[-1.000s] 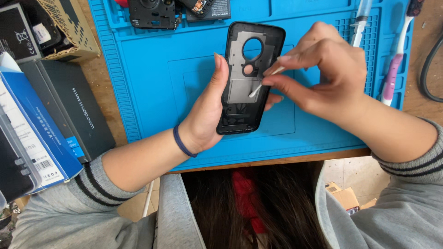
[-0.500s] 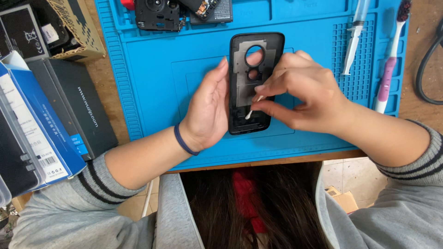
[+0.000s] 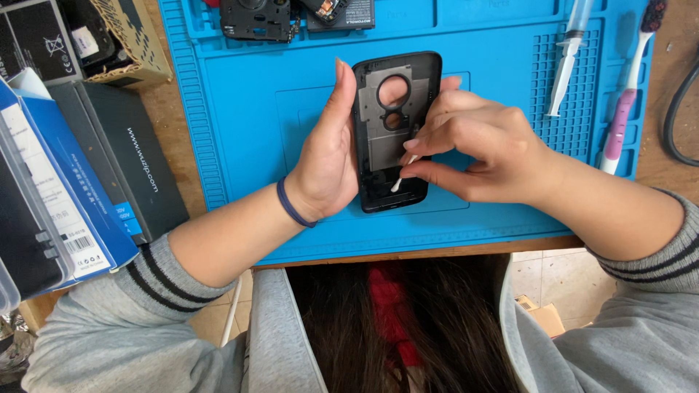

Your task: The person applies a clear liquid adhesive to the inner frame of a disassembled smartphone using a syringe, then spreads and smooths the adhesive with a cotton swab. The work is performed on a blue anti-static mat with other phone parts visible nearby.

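My left hand (image 3: 324, 156) grips a black phone back cover (image 3: 389, 127) by its left edge, holding it upright over the blue silicone work mat (image 3: 247, 94). The cover's inner side faces me, with a grey plate and two round openings near the top. My right hand (image 3: 477, 149) pinches a thin white cotton swab (image 3: 403, 175) between thumb and fingers. The swab's tip touches the lower inside of the cover. A dark band sits on my left wrist.
A syringe (image 3: 568, 62) and a pink-handled brush (image 3: 625, 116) lie on the mat's right side. Black phone parts (image 3: 255, 18) sit at the mat's top edge. Blue and black boxes (image 3: 80, 189) are stacked at the left. A black cable (image 3: 673, 120) curves at far right.
The cover has been turned more upright and shifted slightly right. My right hand has slid the swab down toward the cover's lower part.
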